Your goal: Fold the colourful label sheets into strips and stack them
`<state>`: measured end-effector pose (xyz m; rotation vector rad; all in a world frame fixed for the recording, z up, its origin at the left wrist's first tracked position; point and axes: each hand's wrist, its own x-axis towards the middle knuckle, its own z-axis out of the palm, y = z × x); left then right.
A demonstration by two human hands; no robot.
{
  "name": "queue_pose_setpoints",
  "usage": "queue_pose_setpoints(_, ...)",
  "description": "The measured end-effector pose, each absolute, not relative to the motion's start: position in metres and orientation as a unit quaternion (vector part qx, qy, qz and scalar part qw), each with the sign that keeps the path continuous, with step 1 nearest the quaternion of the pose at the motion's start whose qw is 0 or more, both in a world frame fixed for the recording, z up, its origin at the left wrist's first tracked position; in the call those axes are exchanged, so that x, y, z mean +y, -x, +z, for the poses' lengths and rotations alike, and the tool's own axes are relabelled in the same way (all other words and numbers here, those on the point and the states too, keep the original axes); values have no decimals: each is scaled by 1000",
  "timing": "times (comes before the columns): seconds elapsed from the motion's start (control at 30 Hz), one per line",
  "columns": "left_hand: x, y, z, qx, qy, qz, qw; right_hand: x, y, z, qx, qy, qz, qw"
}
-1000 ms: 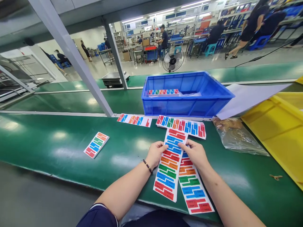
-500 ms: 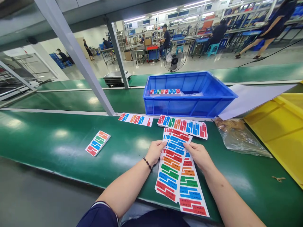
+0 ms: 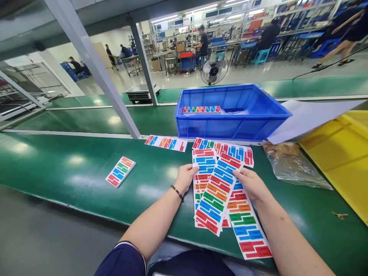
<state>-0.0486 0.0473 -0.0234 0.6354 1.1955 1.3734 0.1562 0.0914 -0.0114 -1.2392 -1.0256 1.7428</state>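
My left hand (image 3: 185, 178), with a beaded bracelet at the wrist, pinches the edge of a bundle of label sheets (image 3: 203, 158) printed in red, blue, orange and green. My right hand (image 3: 253, 184) pinches the upper edge of a slanted label sheet (image 3: 217, 193), which overlaps the left bundle. Beneath that hand, another label strip (image 3: 249, 230) angles down to the right. Just behind the sheets lies a stack of similar labels (image 3: 232, 150), partly covered. A single strip with gaps (image 3: 166, 143) lies left of it, and a smaller label stack (image 3: 120, 171) sits farther left.
A blue bin (image 3: 230, 128) holding more label sheets (image 3: 201, 109) stands behind. At right are a clear plastic bag (image 3: 296, 168), a yellow bin (image 3: 342, 149), a white sheet (image 3: 313, 117) and a rubber band (image 3: 339, 215). A grey post (image 3: 97, 73) rises at left.
The sheets have fanned wider: one now slants across the left bundle, and the right strip has swung outward. My right hand has moved right, my left slightly left.
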Motion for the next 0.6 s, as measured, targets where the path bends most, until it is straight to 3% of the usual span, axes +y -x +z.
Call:
queue_pose_setpoints(0.27, 48, 53, -23, 520, -287, 610, 525, 97, -172, -4, -394, 476, 693, 370)
queue_pose_setpoints(0.43, 51, 59, -25, 525, -282, 635, 491, 101, -187, -1, -416, 483, 616, 463)
queue_pose_setpoints(0.6, 52, 60, -25, 541, -272, 652, 456, 70, -196, 22, -483, 397, 562, 542)
